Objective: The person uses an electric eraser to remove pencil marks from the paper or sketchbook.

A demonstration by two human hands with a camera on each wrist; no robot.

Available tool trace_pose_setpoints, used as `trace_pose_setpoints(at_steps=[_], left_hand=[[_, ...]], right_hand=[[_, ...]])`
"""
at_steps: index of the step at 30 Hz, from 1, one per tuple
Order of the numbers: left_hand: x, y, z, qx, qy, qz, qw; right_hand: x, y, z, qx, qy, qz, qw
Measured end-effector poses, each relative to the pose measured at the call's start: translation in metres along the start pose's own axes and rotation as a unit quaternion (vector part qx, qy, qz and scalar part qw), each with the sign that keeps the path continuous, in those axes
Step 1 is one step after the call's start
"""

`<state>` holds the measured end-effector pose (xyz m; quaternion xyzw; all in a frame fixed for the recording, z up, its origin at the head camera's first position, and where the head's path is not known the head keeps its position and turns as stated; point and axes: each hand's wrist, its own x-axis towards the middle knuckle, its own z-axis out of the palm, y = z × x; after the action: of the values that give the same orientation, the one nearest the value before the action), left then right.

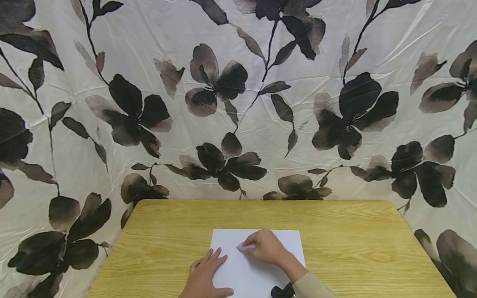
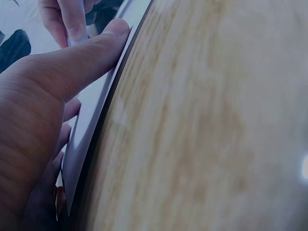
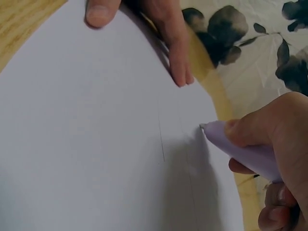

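Note:
A white sheet of paper (image 1: pixel 266 268) lies on the wooden table (image 1: pixel 363 250) in the head view. My left hand (image 1: pixel 205 278) rests flat on the sheet's left edge, fingers straight; the left wrist view shows its thumb (image 2: pixel 82 57) lying along the paper's edge (image 2: pixel 84 139). My right hand (image 1: pixel 265 247) grips a pale lilac pen (image 3: pixel 240 147) whose tip touches the paper (image 3: pixel 96 159) near its far edge. A faint thin line (image 3: pixel 161 137) runs down the sheet just left of the pen tip. The left hand's fingers (image 3: pixel 168 43) show at the top of the right wrist view.
A floral cloth backdrop (image 1: pixel 235 90) with dark flowers surrounds the table on three sides. A small black object (image 1: pixel 282 293) sits at my right wrist over the paper's near edge. Bare wood (image 1: pixel 154 245) flanks the sheet on both sides.

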<state>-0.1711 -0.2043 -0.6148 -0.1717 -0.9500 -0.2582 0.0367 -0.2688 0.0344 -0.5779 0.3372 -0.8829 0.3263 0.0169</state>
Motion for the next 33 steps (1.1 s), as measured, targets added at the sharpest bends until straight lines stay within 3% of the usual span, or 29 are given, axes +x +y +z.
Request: trace_pose_setpoints(at_steps=[33], left_hand=[[-0.0014,-0.0012,-0.0006,0.009,-0.005,-0.007,0.9999]], right_hand=[[0.0028,-0.0050,0.0026,0.011,-0.004,-0.005,1.000]])
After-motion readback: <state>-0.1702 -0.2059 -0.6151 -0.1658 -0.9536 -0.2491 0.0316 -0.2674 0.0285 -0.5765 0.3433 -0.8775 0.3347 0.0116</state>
